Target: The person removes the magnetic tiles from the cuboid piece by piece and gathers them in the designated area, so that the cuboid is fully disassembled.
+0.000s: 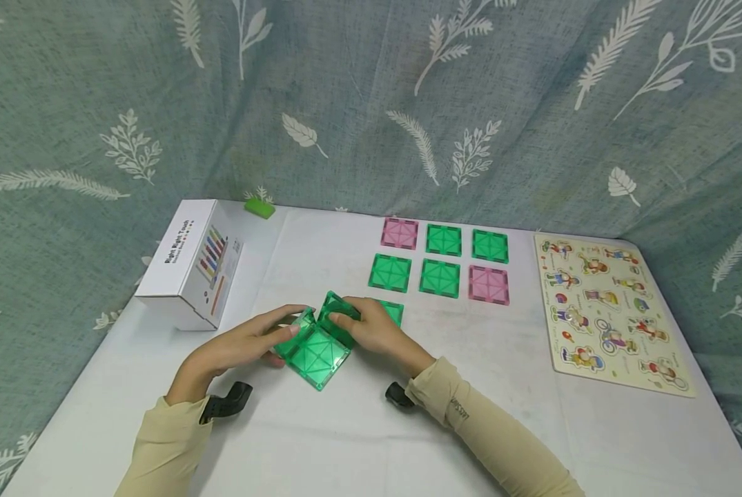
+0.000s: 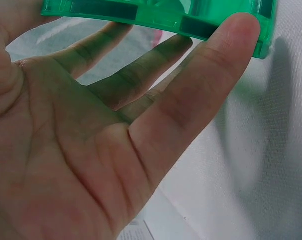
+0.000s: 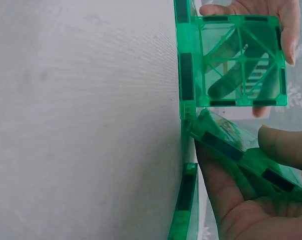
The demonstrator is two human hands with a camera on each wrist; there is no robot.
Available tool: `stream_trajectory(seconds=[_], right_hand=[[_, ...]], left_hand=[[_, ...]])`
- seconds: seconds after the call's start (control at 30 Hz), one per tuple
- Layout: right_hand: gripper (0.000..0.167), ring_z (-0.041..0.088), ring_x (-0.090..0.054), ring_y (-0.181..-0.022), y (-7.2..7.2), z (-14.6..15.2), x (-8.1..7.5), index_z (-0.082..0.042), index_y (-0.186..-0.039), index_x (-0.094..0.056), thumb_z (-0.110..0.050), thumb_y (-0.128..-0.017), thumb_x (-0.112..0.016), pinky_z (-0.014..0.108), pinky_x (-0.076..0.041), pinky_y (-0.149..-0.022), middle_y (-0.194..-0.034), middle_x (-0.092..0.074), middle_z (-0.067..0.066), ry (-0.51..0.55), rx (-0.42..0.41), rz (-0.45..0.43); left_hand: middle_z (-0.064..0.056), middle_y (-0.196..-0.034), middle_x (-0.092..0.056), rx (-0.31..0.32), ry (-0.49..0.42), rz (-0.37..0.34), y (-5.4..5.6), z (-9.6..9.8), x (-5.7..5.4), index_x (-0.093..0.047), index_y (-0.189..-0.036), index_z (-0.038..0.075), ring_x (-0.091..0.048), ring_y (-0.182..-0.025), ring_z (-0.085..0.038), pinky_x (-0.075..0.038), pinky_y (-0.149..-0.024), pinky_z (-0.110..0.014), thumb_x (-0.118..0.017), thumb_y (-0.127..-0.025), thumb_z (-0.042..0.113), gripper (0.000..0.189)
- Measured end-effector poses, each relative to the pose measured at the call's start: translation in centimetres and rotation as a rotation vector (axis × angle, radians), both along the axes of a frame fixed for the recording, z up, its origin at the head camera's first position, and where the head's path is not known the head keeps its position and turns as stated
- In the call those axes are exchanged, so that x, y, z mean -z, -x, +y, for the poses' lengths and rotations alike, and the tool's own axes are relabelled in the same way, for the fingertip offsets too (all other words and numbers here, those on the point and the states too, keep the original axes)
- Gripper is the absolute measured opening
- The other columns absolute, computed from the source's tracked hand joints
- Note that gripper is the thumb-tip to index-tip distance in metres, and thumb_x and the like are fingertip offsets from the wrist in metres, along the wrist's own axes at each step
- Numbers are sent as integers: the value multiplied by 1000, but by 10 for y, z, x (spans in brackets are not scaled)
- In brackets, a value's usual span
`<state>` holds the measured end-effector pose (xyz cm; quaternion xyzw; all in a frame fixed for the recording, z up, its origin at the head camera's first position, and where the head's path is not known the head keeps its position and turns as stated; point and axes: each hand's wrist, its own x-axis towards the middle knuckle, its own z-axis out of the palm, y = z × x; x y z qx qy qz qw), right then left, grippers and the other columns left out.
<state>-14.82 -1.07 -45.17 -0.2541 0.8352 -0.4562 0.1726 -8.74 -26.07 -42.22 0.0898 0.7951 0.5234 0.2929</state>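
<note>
A green see-through magnetic tile [image 1: 318,357] lies flat on the white table. Along its left side, my left hand [image 1: 237,348] holds a second green tile [image 3: 241,60] upright, with fingers showing through it in the right wrist view. Only that tile's edge [image 2: 156,20] is seen in the left wrist view, near the thumb. My right hand [image 1: 377,328] pinches a third green tile [image 3: 241,155], tilted, with its lower edge at the flat tile's far side. Partly hidden behind the right hand is another green tile [image 1: 393,313].
Further back lie two rows of tiles, several green [image 1: 440,278] and two pink [image 1: 489,284]. A wooden picture puzzle board [image 1: 613,314] lies at the right. On the left stands a white box [image 1: 184,266], with a small green block [image 1: 260,208] near the curtain [image 1: 358,103].
</note>
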Motion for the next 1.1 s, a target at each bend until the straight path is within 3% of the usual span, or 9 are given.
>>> stream_trajectory(seconds=[0.2, 0.37, 0.47, 0.7, 0.9, 0.97, 1.1], right_hand=[[24, 13, -54, -84, 0, 1, 0, -11, -113, -70, -29, -103, -57, 28, -44, -77, -88, -64, 1, 14, 11, -3], [32, 17, -64, -111, 0, 1, 0, -11, -126, -68, -30, -103, -56, 35, -52, -94, -118, -72, 5, 34, 21, -13], [34, 21, -64, -119, 0, 1, -1, -10, -129, -67, -29, -103, -56, 40, -52, -100, -126, -71, 6, 56, 23, -24], [32, 21, -64, -122, -1, 2, -4, -11, -128, -67, -28, -103, -57, 42, -52, -103, -126, -71, 6, 86, 31, -28], [27, 15, -61, -99, -1, 4, -8, -13, -120, -69, -30, -103, -57, 34, -50, -88, -109, -72, 5, 102, 65, -52], [27, 16, -60, -98, -1, 7, -10, -14, -121, -69, -31, -103, -57, 35, -50, -87, -109, -71, 5, 99, 76, -51], [34, 21, -61, -120, 0, 15, -14, -15, -130, -65, -34, -102, -57, 45, -50, -102, -126, -69, 5, 71, 109, -48]], left_hand=[[-21, -161, -30, -8, 7, -1, 0, 0, 0, -28, -158, 17, -45, -134, -42, -60, -89, -41, -43, -108, 39, 57], [-21, -161, -29, -8, 8, 0, 0, 0, -1, -27, -158, 17, -44, -135, -43, -60, -89, -41, -42, -108, 39, 57], [-22, -161, -28, -10, 6, -1, -1, 0, -2, -27, -158, 17, -43, -136, -43, -60, -89, -41, -43, -108, 39, 57], [-23, -161, -28, -14, 5, -3, -1, 0, -2, -26, -159, 16, -43, -137, -44, -60, -89, -41, -43, -108, 39, 58], [-24, -156, -37, -5, 0, -5, -2, 0, -2, -28, -158, 17, -49, -132, -41, -60, -90, -43, -42, -108, 38, 56], [-24, -154, -39, -6, 8, -6, -2, 0, -2, -28, -158, 18, -51, -130, -40, -60, -90, -43, -42, -108, 39, 56], [-24, -154, -37, -11, 23, -6, -2, 0, -3, -28, -158, 16, -51, -128, -37, -60, -89, -41, -44, -108, 39, 58]])
